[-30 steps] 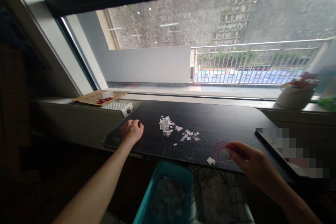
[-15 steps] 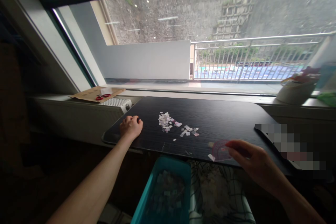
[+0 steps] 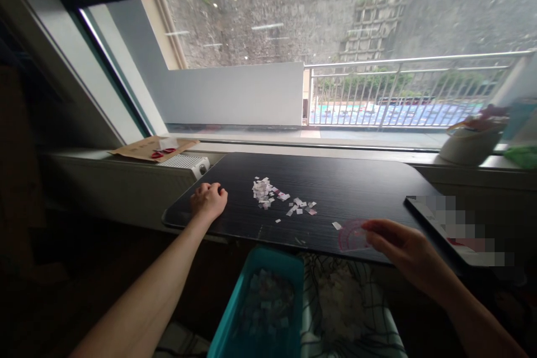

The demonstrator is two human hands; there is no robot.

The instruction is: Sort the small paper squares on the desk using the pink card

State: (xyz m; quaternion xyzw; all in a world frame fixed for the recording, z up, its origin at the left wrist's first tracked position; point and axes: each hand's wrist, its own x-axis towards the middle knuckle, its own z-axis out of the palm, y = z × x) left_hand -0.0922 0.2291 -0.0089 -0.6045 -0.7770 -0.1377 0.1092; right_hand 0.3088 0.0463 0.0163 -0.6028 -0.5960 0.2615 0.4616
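My right hand (image 3: 405, 249) pinches a clear protractor with pink markings (image 3: 353, 235) between thumb and fingers, over the front edge of the dark table. A small white paper piece (image 3: 337, 226) lies just left of the protractor. My left hand (image 3: 208, 200) rests on the left part of the table, fingers curled in; its palm side is hidden. Between the hands are a heap of small paper pieces (image 3: 262, 192), some purple, and a looser group of pieces (image 3: 298, 205). One single piece (image 3: 277, 221) lies in front of them.
Below the table's front edge stands a teal bin (image 3: 237, 299) with many paper pieces inside. Beside it, a checked cloth (image 3: 310, 302) holds more scraps. Red-handled scissors (image 3: 163, 152) lie on brown paper (image 3: 138, 149) on the sill. A white pot (image 3: 470, 142) stands at right.
A white piece by the protractor's lower left, at the table edge, no longer shows there. The protractor has shifted slightly and looks sharper. My left hand stays in place.
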